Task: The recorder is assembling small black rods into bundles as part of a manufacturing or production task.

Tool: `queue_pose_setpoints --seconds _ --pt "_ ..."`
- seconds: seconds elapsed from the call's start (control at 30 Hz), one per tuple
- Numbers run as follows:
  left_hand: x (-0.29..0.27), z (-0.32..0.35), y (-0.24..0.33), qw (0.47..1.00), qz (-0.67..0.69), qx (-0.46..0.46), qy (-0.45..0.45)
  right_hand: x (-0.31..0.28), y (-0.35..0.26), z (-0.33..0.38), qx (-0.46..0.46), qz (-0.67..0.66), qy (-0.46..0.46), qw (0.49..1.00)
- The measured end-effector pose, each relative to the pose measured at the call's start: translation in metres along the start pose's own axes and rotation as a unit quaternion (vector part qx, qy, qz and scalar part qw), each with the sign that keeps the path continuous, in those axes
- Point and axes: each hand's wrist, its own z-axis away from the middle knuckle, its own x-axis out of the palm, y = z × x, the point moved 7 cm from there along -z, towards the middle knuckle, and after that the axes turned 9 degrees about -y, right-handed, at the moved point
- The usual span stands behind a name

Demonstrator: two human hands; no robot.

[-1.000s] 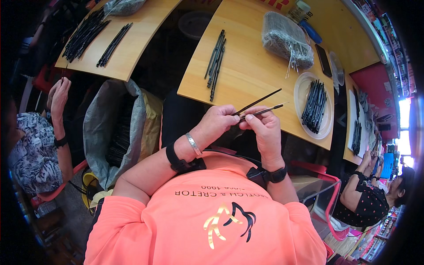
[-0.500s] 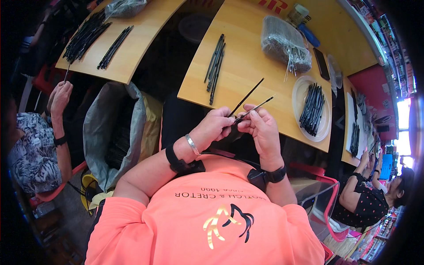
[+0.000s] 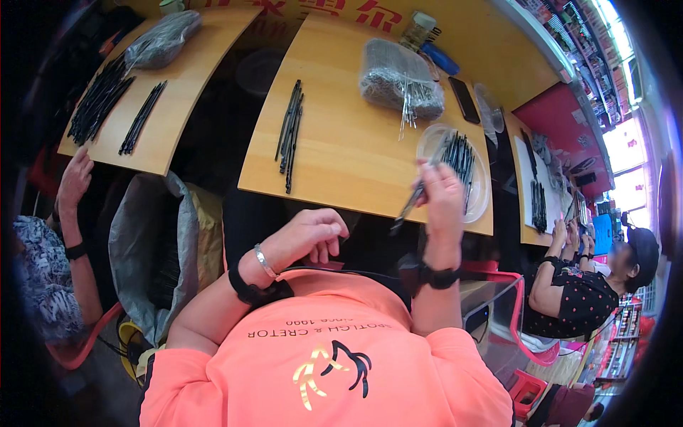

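In front of the near table edge, my right hand (image 3: 442,193) is closed around a thin dark rod (image 3: 408,210). The rod slants down to the left from the fingers and is smeared by motion, so I cannot tell if there is more than one. Just behind this hand, a clear round plastic dish (image 3: 482,206) holds a heap of thin black rods (image 3: 461,162). My left hand (image 3: 313,236) hovers below the table edge, its fingers half curled and apart with nothing visible in them. Several black rods (image 3: 289,135) lie in a loose row on the table's left side.
A clear bag of thin rods (image 3: 400,80) sits on the wooden table (image 3: 334,142), near a jar (image 3: 418,30), a blue object (image 3: 440,58) and a phone (image 3: 464,99). An open grey sack (image 3: 128,228) stands left. Co-workers (image 3: 50,263) (image 3: 573,292) sit on both sides.
My hands have parted: the right has moved toward the dish with a dark rod, and the left has no visible rod now. The whole view has shifted, with the tables appearing further left.
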Motion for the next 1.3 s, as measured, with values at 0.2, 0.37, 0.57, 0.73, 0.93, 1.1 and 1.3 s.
queue_pose_setpoints --seconds 0.2,0.37,0.57,0.73,0.93,1.1,1.3 --pt "-0.031 0.011 0.015 0.993 0.051 0.059 0.087 -0.124 0.003 -0.048 0.04 0.304 0.143 0.941" --pt "-0.06 0.022 0.022 0.973 0.087 0.12 0.176 -0.148 0.021 -0.057 0.055 0.449 0.165 0.877" --pt "-0.102 0.039 0.023 0.929 0.14 0.196 0.281 -0.067 -0.019 -0.021 -0.027 0.354 0.108 0.928" --pt "-0.11 0.045 0.022 0.907 0.171 0.203 0.326 0.088 -0.008 -0.004 -0.087 0.271 -0.168 0.944" --pt "-0.106 0.042 0.022 0.916 0.18 0.193 0.303 0.183 -0.013 -0.005 -0.145 0.417 -0.195 0.876" --pt "-0.104 0.038 0.019 0.923 0.166 0.183 0.295 0.167 0.002 -0.008 -0.096 0.438 -0.18 0.875" --pt "-0.082 0.027 0.016 0.962 0.115 0.122 0.217 0.126 0.015 0.0 -0.024 0.365 -0.2 0.909"
